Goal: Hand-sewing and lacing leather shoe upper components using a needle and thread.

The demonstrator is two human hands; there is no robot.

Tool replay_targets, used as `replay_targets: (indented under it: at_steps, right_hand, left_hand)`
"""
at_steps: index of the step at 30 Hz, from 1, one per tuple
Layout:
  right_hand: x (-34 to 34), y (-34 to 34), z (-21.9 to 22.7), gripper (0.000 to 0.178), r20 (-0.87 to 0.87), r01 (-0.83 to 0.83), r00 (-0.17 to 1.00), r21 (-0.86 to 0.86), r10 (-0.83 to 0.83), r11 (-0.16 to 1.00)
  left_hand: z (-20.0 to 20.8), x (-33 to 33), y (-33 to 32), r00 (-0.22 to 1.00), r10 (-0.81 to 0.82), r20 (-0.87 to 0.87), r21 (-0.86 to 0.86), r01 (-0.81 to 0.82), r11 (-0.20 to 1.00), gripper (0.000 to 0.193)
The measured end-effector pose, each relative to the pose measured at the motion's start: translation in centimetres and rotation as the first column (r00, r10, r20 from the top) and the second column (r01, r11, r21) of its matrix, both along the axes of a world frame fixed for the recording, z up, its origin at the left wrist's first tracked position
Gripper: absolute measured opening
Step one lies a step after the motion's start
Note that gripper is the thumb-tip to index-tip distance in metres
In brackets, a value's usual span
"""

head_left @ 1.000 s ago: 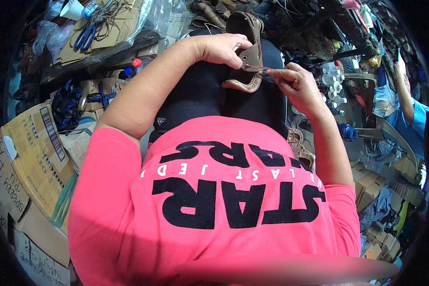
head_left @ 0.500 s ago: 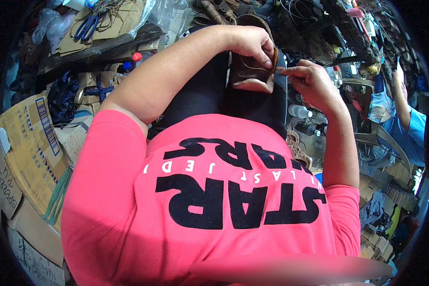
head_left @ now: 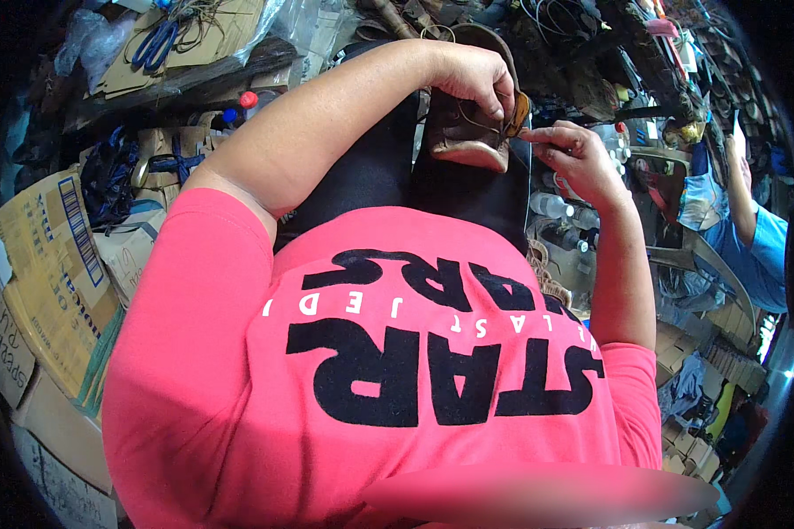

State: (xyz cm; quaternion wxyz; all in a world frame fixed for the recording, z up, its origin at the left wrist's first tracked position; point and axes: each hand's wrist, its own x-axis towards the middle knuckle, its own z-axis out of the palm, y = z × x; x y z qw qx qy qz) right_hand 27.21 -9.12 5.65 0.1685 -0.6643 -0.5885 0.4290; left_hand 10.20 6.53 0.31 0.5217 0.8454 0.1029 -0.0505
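A brown leather shoe (head_left: 454, 141) with a pale sole edge rests on my dark-trousered lap, between my knees. My left hand (head_left: 476, 79) reaches over it, thumb and fingers closed on the shoe's upper near its opening. Beside those fingers a tan-orange flap (head_left: 520, 113) stands out from the shoe's right side. A thin light thread curves over the upper. Just right of the flap is my right hand (head_left: 582, 159), its thumb and index finger pinched together at the shoe's side. What sits between those fingertips is too small to make out.
Cardboard boxes (head_left: 48, 256) are stacked on the left. Blue-handled scissors (head_left: 154, 48) lie on cardboard sheets at the upper left. Clear plastic bottles (head_left: 551, 207) stand right of my lap. Another person in a blue shirt (head_left: 759, 251) is at the far right.
The tan-orange flap now stands out further from the shoe. My left hand has shifted slightly and the right fingertips stay close to the shoe's side.
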Motion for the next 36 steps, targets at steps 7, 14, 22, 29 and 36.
replay_targets:
  at_steps: [7,14,22,29,36]
  right_hand:
    - [0.4,0.1,0.4,0.029,0.139,-0.123,0.984,0.052,0.115,0.991]
    - [1.6,-1.1,-2.5,0.026,-0.146,0.1,0.984,-0.045,-0.105,0.994]
    - [0.3,-0.4,-0.7,0.023,0.14,-0.093,0.988,0.164,0.07,0.982]
    - [-0.3,-1.0,-0.1,0.022,0.328,-0.182,0.941,0.271,0.087,0.945]
    - [-1.7,-1.7,0.0,0.025,0.431,-0.167,0.902,0.303,0.021,0.938]
  left_hand:
    - [0.1,0.2,-0.2,1.0,-0.009,-0.01,0.003,0.009,1.0,0.025]
    - [0.4,0.5,-0.4,1.0,-0.004,-0.002,0.035,0.004,0.999,0.024]
    - [0.1,0.7,-0.4,1.0,-0.009,-0.007,0.016,0.009,1.0,0.025]
    - [0.4,0.9,-0.7,1.0,-0.008,-0.007,0.018,0.008,1.0,0.025]
    - [0.1,1.2,-0.7,1.0,-0.02,0.007,0.036,0.02,0.999,0.024]
